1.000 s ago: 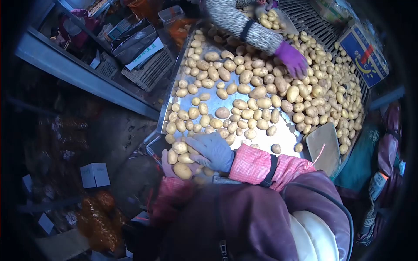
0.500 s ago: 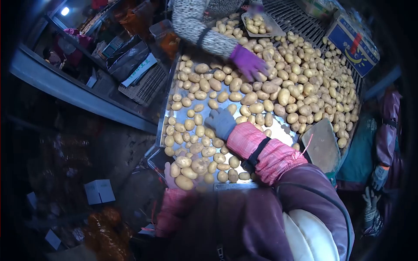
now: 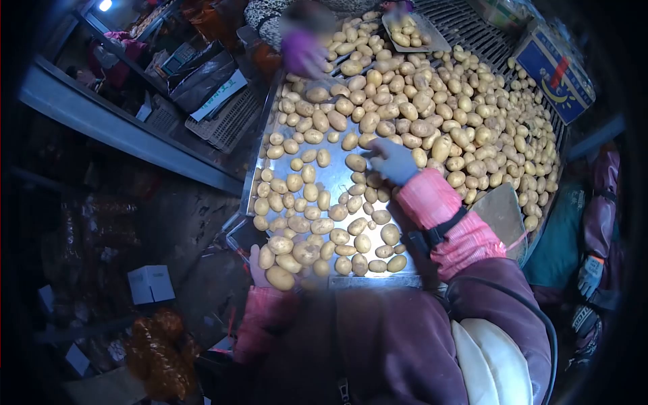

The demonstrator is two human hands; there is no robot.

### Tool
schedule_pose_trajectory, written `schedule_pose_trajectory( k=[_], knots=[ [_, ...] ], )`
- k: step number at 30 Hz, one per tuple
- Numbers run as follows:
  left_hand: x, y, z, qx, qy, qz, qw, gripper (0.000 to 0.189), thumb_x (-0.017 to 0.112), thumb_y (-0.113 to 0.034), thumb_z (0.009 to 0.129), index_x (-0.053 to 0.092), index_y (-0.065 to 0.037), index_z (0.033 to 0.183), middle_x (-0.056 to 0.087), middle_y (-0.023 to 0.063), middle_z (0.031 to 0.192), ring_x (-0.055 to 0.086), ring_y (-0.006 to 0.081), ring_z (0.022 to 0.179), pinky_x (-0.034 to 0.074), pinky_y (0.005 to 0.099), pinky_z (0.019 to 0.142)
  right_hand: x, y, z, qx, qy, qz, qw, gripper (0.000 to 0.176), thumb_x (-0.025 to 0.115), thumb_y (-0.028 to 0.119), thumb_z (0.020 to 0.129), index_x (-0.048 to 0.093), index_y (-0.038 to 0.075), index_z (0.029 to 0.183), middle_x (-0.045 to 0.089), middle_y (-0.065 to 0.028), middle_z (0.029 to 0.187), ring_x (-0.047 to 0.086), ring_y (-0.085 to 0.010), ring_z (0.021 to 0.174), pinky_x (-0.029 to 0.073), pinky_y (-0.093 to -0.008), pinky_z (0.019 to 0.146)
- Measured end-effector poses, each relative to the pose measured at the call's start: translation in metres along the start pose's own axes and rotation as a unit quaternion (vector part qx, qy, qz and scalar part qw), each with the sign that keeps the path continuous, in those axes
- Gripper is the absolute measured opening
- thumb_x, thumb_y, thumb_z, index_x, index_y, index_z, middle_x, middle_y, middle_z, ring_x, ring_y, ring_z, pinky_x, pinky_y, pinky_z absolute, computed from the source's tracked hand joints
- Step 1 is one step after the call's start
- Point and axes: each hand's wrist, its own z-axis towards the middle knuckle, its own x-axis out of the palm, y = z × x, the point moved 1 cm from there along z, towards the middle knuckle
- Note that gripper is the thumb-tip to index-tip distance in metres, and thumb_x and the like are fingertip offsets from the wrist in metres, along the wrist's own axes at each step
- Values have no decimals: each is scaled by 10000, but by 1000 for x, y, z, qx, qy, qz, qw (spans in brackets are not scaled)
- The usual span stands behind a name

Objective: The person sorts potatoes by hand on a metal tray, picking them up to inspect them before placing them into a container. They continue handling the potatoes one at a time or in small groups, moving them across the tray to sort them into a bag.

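My left hand, in a pinkish glove, cups several potatoes at the near left corner of the metal sorting table. Its thumb shows along the outer side, while the potatoes cover the rest of the fingers. My right hand, in a grey glove, reaches over the middle of the table with fingers apart. Its fingertips are at the edge of the potato heap, close beside a single potato. More loose potatoes lie between my two hands.
Across the table, a co-worker's purple-gloved hand is over the far left potatoes. A scoop with potatoes rests on the slatted grate. A blue carton stands far right, a flat board nearer. Another person's gloved hand is at right.
My right hand has moved right and slightly up, toward the heap; several potatoes now lie nearer me. The co-worker's purple-gloved hand has drawn back to the left. My left hand still cups its potatoes.
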Motion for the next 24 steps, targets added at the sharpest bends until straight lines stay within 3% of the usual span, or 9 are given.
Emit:
schedule_pose_trajectory(
  k=[2,5,7,8,13,15,18,22,24],
  knots=[
    [17,2,-3,31,-66,5,997,671,231,-503,1007,433,9,1392,553,161,1318,576,296,1138,487,464,930,20,15,8,-55,33,-177,982,244,597,207,825,631,110,1046,684,-138,977,672,-331,916,516,-448,769],
    [16,4,-2,46,-50,311,948,779,267,-627,950,346,-48,1465,444,170,1409,476,349,1243,417,498,1007,53,28,9,-7,90,-286,954,291,573,256,852,622,144,1116,672,-157,1047,652,-360,970,499,-479,825],
    [6,2,-2,17,-13,234,972,849,286,-696,917,310,-74,1495,399,181,1439,439,374,1274,391,518,1028,77,19,3,-30,91,-311,945,366,562,353,908,548,157,1216,659,-146,954,642,-364,907,486,-490,817],
    [1,3,-2,-21,-6,1,1000,847,285,-699,914,320,-77,1488,411,184,1424,450,373,1259,400,520,1013,76,15,-4,-64,106,-304,945,358,560,348,910,560,161,1215,661,-141,946,644,-356,913,488,-488,813],
    [9,1,0,-50,-46,-12,998,811,270,-714,902,429,-70,1369,534,186,1237,573,350,991,490,489,754,34,28,-39,-137,123,-116,976,296,523,274,903,660,137,1127,668,-131,1032,649,-332,968,494,-479,833],
    [7,2,-2,-46,-56,-1,997,805,268,-716,902,446,-72,1350,558,189,1207,589,340,934,496,470,719,4,24,-41,-42,-26,-179,983,299,540,300,896,652,125,1111,662,-134,1021,646,-325,960,499,-464,834],
    [13,3,-5,-46,-69,-1,997,798,251,-712,909,460,-73,1339,582,196,1180,605,331,883,502,452,684,-29,-3,-33,20,-90,-304,948,274,561,319,902,636,118,1072,674,-131,1047,645,-338,981,508,-445,846],
    [-6,4,-3,-82,40,-44,995,818,285,-659,938,359,-32,1457,416,189,1445,444,385,1288,432,562,1009,-33,-3,-29,87,38,-299,950,349,546,362,905,617,111,1136,683,-157,1047,661,-338,960,506,-443,829],
    [-8,6,-1,-56,-8,2,998,809,287,-666,937,403,-14,1402,456,181,1390,467,379,1255,435,563,1007,-24,3,-32,88,73,-279,953,399,538,407,906,609,108,1159,687,-166,1038,664,-338,963,507,-448,817]
  ],
)
